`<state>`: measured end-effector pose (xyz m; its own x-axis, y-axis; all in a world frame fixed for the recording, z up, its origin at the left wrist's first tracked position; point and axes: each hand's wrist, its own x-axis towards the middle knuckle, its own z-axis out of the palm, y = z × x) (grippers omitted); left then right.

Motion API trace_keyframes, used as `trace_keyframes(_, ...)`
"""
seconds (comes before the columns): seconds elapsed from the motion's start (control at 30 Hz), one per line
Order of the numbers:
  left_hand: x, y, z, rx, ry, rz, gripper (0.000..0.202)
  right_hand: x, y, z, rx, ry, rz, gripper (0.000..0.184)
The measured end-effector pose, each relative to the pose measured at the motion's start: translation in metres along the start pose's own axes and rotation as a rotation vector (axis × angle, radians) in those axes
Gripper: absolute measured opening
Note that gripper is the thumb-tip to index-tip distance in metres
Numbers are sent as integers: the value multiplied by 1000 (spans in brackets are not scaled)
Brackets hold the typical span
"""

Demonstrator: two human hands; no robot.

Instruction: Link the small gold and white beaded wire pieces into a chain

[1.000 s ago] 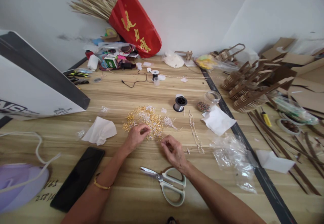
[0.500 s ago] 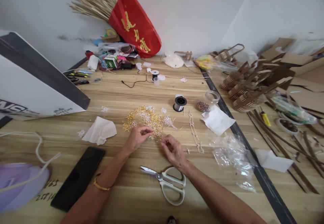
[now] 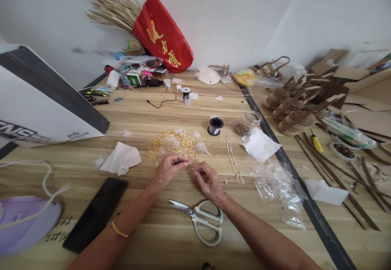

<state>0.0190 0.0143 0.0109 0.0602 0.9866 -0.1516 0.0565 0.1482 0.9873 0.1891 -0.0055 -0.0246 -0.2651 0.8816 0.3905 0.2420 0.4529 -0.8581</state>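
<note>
Left hand (image 3: 173, 167) is being held over the near edge of the gold-and-silver bead pile (image 3: 174, 139); its fingers are being brought narrow, thumb close to forefinger. Whether a bead is being gripped can't be told at this size. Right hand (image 3: 209, 181) is being held just beside the pile, on its near right side, fingers being curled in; whether anything is being held there can't be told either. Fingertips are being held near each other, apart. Pile is being carried mid-worktop (image 3: 146, 117), well in from the far edge. Scissors (image 3: 192, 212) are lying between the forearms, nearer the near edge, blades being pointed toward the left edge. Beaded strand (image 3: 232, 162) is lying between pile and right edge. Wire spool (image 3: 215, 126) is standing farther toward the far edge. Phone (image 3: 95, 215) is lying toward the near left corner.
</note>
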Motion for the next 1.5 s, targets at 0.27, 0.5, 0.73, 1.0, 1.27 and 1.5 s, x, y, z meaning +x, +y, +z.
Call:
trace_keyframes(0.27, -9, -16, 12, -148, 25, -47, 15, 0, -1, -1, 25, 35, -10, 9)
trace_keyframes(0.5, -11, -12, 13, -131, -23, -75, 14, 0, -1, -1, 40, 32, -6, 9)
trace_keyframes(0.73, -10, -15, 11, -148, -2, -102, 17, 1, -1, -1, 35, 15, -2, 9)
trace_keyframes(1.0, -11, -16, 11, -115, -6, -81, 16, -1, -1, -1, 19, -29, 31, 10)
trace_keyframes(1.27, -11, -16, 13, -86, 4, -67, 11, -2, 0, 0, 23, -32, 29, 8)
trace_keyframes(1.5, -11, -15, 13, -53, 7, -57, 10, -1, -3, -1, 3, -34, -12, 7)
